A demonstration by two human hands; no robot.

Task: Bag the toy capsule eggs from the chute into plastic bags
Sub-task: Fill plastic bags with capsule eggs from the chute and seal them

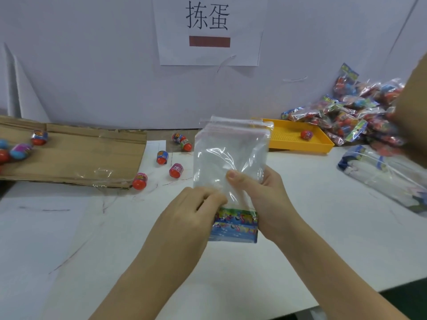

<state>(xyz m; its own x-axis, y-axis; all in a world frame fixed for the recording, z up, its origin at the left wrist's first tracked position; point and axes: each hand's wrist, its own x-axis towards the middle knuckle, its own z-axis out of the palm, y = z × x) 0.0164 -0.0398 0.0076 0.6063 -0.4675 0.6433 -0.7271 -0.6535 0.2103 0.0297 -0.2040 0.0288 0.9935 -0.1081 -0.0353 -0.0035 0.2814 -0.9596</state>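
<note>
Fingers (212, 199) of your left hand (184, 212) pinch the plastic bags (231, 148) low at the front, while your right hand (265, 199) grips them upright, probably to part one; capsule eggs (139, 181) lie beside the chute (80, 153).

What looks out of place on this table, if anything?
Several capsule eggs lie scattered on the table beyond the end of the cardboard chute, one touching its edge. A lone egg sits in the yellow tray.

paper sign (209, 31) on wall (92, 65) (red bar printed) | yellow tray (300, 147) on white table (323, 227)
</note>
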